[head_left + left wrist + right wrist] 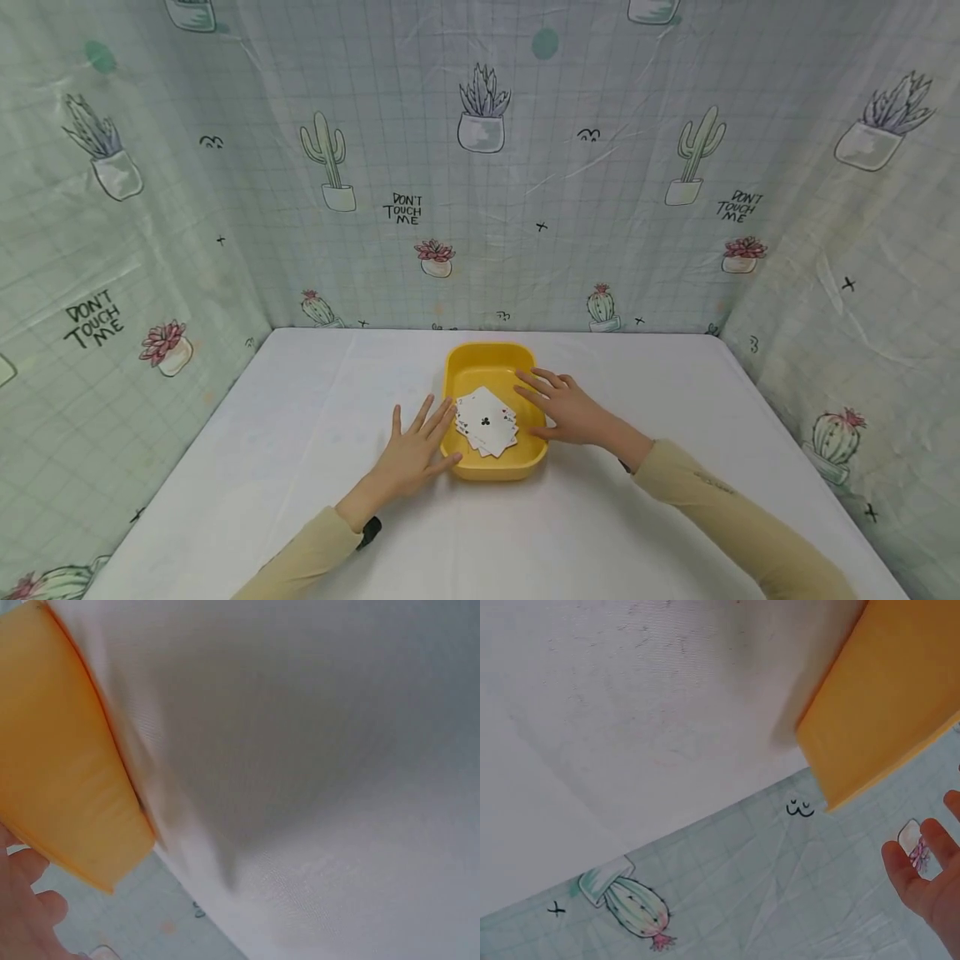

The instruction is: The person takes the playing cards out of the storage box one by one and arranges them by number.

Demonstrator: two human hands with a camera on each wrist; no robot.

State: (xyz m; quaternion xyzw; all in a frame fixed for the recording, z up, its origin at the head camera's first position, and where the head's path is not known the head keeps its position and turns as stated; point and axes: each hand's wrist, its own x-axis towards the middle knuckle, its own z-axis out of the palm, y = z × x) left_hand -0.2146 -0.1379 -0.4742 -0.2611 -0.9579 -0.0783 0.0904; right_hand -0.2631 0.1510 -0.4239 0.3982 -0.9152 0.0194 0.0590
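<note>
Head view: left grip (411, 460) and right grip (573, 411) spread wide, contact unclear; yellow tray (486, 367) likely light, stiff; hold long sides.

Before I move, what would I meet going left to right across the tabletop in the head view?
The person's left hand → a messy pile of white paper playing cards inside the yellow rounded-rectangular tray → the person's right hand.

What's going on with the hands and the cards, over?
Left hand: fingers spread, at left rim of yellow tray. Right hand: fingers spread, at right rim. Playing cards: overlapping inside tray, top one face up. Nothing seen covering them.
</note>
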